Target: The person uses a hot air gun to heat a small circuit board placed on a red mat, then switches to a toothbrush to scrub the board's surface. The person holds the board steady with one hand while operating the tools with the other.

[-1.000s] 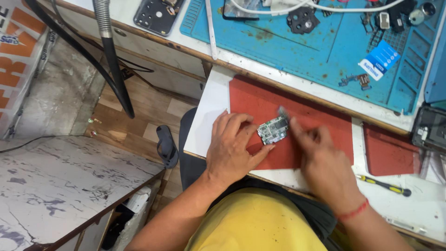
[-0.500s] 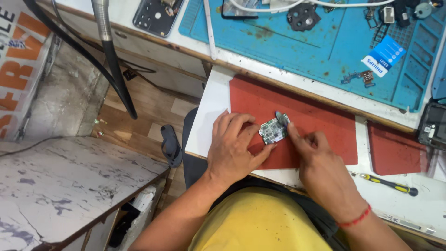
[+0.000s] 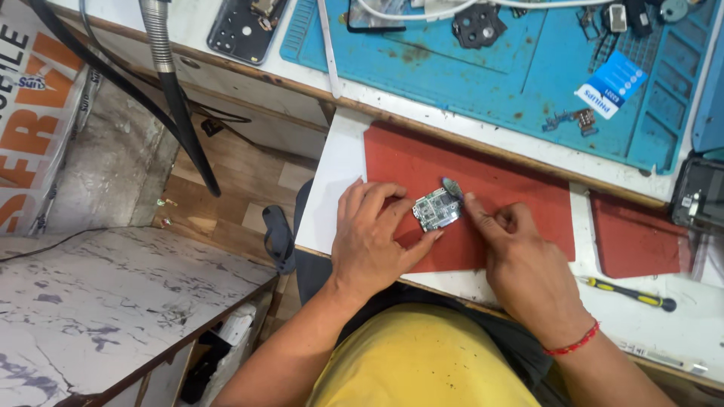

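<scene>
White worktable bearing red mat and yellow-handled screwdriver.

From my seat, the left hand covers the near-left edge of the small circuit board, so I cannot tell how far it runs under the fingers. The right hand hides most of the slim tool beside the board; only its grey tip shows. Right of the board, a dark device is cut by the frame edge. The board's components are too small to make out.
</scene>
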